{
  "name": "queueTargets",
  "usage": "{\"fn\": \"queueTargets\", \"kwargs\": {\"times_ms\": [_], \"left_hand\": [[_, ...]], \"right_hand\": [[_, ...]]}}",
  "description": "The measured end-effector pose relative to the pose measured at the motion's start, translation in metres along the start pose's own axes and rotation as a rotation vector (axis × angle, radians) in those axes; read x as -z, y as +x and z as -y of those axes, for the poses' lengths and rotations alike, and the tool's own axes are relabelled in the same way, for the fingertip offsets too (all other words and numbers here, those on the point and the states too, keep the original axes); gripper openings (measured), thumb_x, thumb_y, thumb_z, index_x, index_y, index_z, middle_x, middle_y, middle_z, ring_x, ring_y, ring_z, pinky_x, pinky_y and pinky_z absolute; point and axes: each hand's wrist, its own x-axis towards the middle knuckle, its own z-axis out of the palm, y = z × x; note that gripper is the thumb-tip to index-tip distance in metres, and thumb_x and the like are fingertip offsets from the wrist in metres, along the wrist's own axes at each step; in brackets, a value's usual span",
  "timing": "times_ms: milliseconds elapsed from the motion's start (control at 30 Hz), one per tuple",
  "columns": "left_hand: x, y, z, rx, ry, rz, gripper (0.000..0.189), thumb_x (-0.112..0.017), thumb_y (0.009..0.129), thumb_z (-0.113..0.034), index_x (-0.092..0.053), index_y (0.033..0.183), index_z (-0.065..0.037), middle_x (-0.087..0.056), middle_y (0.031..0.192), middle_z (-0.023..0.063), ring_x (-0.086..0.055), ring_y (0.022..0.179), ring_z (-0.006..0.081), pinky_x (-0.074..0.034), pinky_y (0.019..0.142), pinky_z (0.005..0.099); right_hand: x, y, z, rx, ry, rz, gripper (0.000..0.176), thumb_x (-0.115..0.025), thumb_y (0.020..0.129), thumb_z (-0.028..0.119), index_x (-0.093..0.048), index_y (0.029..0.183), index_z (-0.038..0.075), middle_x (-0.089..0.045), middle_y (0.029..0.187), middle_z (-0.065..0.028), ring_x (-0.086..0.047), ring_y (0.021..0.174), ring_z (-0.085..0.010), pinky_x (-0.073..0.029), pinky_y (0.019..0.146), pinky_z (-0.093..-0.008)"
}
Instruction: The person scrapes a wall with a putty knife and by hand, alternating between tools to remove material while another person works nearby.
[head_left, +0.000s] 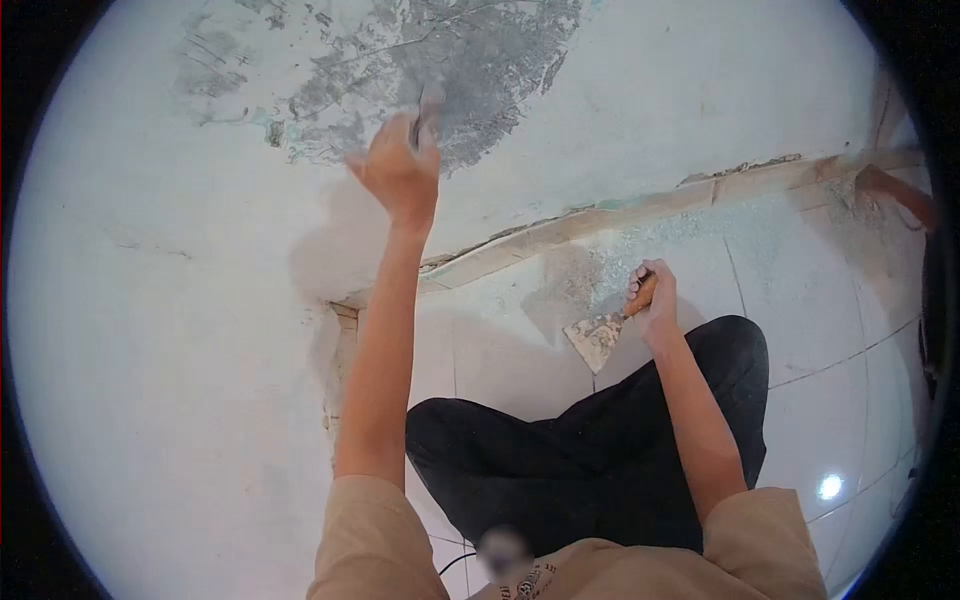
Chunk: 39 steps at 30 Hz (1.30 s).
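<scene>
The wall's (pixel 150 350) pale paint looked matt and smooth around a rough, grey scraped patch (pixel 440 60), the floor tiles (pixel 830 290) shone glossy, the putty knife (pixel 600 335) had a plaster-crusted metal blade and wooden handle, and the trousers (pixel 560 470) were matt black cloth.

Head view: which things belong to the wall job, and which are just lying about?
In use: left hand pressing a tool to the grey patch on the wall; right hand holding a putty knife.
Lying about: reddish object at the right edge; thin cable at the bottom.
</scene>
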Motion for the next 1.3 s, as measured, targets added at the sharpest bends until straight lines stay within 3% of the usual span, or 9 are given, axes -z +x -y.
{"fn": "queueTargets", "kwargs": {"times_ms": [133, 300, 400, 500, 633, 700, 900, 1067, 1300], "left_hand": [[0.01, -0.003, -0.001, -0.008, 0.065, 0.028, 0.013, -0.064, 0.075, -0.022, -0.062, 0.083, -0.013, -0.065, 0.081, 0.0011, -0.061, 0.077, 0.0189, -0.03, 0.077, 0.0394], [0.007, 0.062, -0.037, -0.091, -0.032, -0.124, 0.011, -0.064, 0.075, -0.022, -0.06, 0.082, -0.014, -0.063, 0.078, 0.001, -0.059, 0.075, 0.0192, -0.029, 0.076, 0.0389], [-0.003, 0.045, -0.033, -0.14, -0.006, -0.234, 0.013, -0.069, 0.073, -0.022, -0.063, 0.082, -0.014, -0.063, 0.072, 0.0011, -0.057, 0.066, 0.0207, -0.03, 0.07, 0.0346], [-0.007, 0.0, -0.016, 0.021, -0.03, -0.016, 0.009, -0.064, 0.075, -0.02, -0.06, 0.08, -0.015, -0.063, 0.076, 0.0005, -0.058, 0.07, 0.0206, -0.029, 0.073, 0.0378], [0.001, 0.003, -0.018, -0.023, 0.016, -0.055, 0.01, -0.066, 0.075, -0.02, -0.06, 0.08, -0.015, -0.063, 0.076, 0.0003, -0.057, 0.067, 0.0215, -0.03, 0.072, 0.0374], [0.009, 0.037, -0.028, 0.039, -0.068, -0.125, 0.015, -0.073, 0.069, -0.02, -0.063, 0.077, -0.011, -0.064, 0.073, 0.0044, -0.059, 0.063, 0.0206, -0.038, 0.062, 0.0319], [-0.01, 0.037, -0.025, -0.02, -0.11, -0.225, 0.012, -0.067, 0.074, -0.023, -0.062, 0.083, -0.016, -0.064, 0.076, 0.0019, -0.058, 0.069, 0.0216, -0.029, 0.069, 0.0362], [-0.008, -0.006, -0.016, 0.019, 0.009, -0.055, 0.012, -0.068, 0.073, -0.022, -0.063, 0.083, -0.016, -0.065, 0.078, 0.0025, -0.059, 0.071, 0.0209, -0.029, 0.069, 0.0356], [0.011, 0.052, -0.033, 0.111, -0.075, -0.058, 0.011, -0.065, 0.074, -0.022, -0.063, 0.083, -0.016, -0.066, 0.081, 0.0023, -0.061, 0.075, 0.0205, -0.031, 0.073, 0.0386]], "right_hand": [[0.006, 0.007, -0.006, 0.037, 0.003, 0.033, 0.019, -0.056, 0.077, 0.022, -0.044, 0.066, 0.011, -0.045, 0.06, -0.0021, -0.04, 0.05, -0.0112, -0.037, 0.048, -0.0233], [0.003, 0.005, -0.003, -0.011, 0.02, -0.018, 0.019, -0.056, 0.077, 0.022, -0.044, 0.066, 0.012, -0.045, 0.06, -0.0019, -0.041, 0.051, -0.0111, -0.037, 0.047, -0.0233], [0.002, 0.002, 0.001, 0.018, 0.0, -0.016, 0.019, -0.057, 0.077, 0.023, -0.045, 0.066, 0.012, -0.046, 0.06, -0.0016, -0.042, 0.051, -0.011, -0.037, 0.048, -0.0235], [-0.001, -0.002, 0.003, -0.023, -0.014, -0.027, 0.02, -0.057, 0.077, 0.023, -0.045, 0.066, 0.012, -0.046, 0.061, -0.0014, -0.043, 0.051, -0.0111, -0.037, 0.048, -0.0237], [0.001, -0.001, 0.0, -0.009, -0.012, 0.002, 0.02, -0.057, 0.077, 0.023, -0.044, 0.067, 0.012, -0.046, 0.061, -0.0014, -0.043, 0.051, -0.011, -0.037, 0.048, -0.0237], [-0.002, -0.001, 0.001, -0.013, -0.008, -0.002, 0.02, -0.057, 0.077, 0.023, -0.044, 0.067, 0.012, -0.046, 0.061, -0.0014, -0.042, 0.051, -0.0111, -0.037, 0.048, -0.0237], [0.001, -0.002, 0.002, 0.01, 0.004, -0.014, 0.018, -0.056, 0.077, 0.022, -0.044, 0.068, 0.012, -0.046, 0.063, -0.0014, -0.042, 0.052, -0.0109, -0.037, 0.049, -0.0234], [0.006, 0.005, -0.001, -0.009, 0.01, 0.008, 0.017, -0.056, 0.078, 0.021, -0.048, 0.068, 0.011, -0.049, 0.062, -0.0029, -0.043, 0.052, -0.0118, -0.037, 0.048, -0.0248], [0.005, 0.0, -0.002, 0.034, -0.005, 0.031, 0.018, -0.056, 0.077, 0.023, -0.047, 0.067, 0.011, -0.048, 0.062, -0.0031, -0.043, 0.052, -0.0125, -0.036, 0.048, -0.0254]]}}
